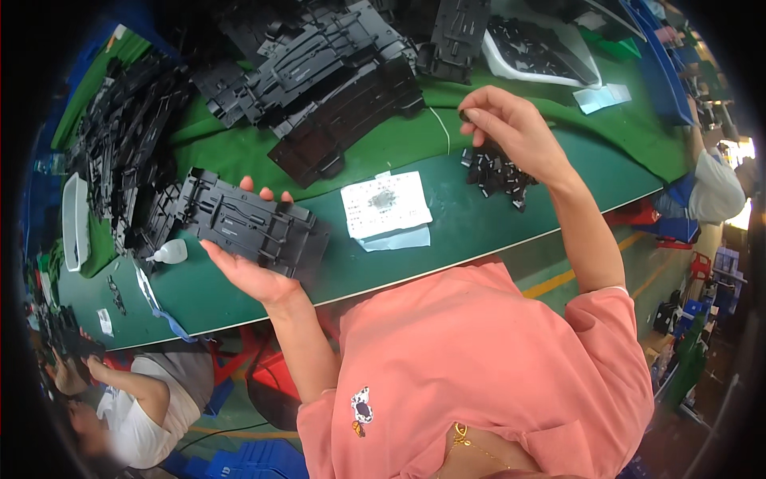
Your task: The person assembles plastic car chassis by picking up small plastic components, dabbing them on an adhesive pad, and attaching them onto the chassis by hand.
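Observation:
My left hand [257, 278] grips a black moulded plastic panel [239, 223], thumb on the near side and fingertips showing past its far edge. The panel has raised ribs and slots, and it is held above the table's front part. My right hand [519, 132] is raised on the right with thumb and fingers pinched on a small dark piece [464, 116], too small to name. Just below that hand lies a heap of small black parts [496, 177]. Between both hands, a white printed sheet [388, 209] rests over a light blue one, with a small grey heap on it.
Similar black panels [335, 72] are stacked at the far side, and a large pile [120, 144] stands at left. A white tray [542, 52] of small black parts sits far right. A small white bottle [171, 251] lies left. Another person [152, 403] works at lower left.

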Motion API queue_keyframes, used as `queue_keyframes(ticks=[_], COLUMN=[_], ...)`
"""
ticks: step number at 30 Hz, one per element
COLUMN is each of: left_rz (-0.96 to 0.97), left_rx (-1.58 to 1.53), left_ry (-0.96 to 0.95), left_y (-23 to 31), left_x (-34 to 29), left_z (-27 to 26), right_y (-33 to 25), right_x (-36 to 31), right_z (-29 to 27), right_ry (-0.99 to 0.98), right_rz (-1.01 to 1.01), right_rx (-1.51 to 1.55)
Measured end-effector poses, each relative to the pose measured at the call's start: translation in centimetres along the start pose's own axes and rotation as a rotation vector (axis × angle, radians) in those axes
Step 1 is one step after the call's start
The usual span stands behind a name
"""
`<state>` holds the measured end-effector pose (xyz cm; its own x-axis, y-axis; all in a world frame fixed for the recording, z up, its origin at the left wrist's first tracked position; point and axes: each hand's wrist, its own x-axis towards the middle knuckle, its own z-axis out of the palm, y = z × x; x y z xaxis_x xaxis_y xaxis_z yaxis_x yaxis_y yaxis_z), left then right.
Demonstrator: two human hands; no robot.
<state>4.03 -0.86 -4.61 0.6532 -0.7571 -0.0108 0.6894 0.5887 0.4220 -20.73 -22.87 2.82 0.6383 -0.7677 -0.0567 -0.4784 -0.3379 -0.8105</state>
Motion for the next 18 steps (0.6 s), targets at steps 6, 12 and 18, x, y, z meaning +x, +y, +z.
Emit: queue_keyframes(ticks=[6,12,18], left_rz=[-0.003,-0.010,-0.024], left_rx=[0.041,-0.029,-0.070], left_ry=[-0.020,0.036,0.018], left_y=[0.0,0.1,-0.2], left_x=[0.0,-0.2,-0.2], left_z=[0.1,0.3,0.3], right_y=[-1.3,-2.0,-1.9], right_x=[-0.5,-0.7,-1.7], right_z=[1.1,2.4,5.0], right_ry=[-0.212,-0.286,-0.331], right_rz=[0.231,0.270,0.098], right_rx=[0.426,0.456,0.359])
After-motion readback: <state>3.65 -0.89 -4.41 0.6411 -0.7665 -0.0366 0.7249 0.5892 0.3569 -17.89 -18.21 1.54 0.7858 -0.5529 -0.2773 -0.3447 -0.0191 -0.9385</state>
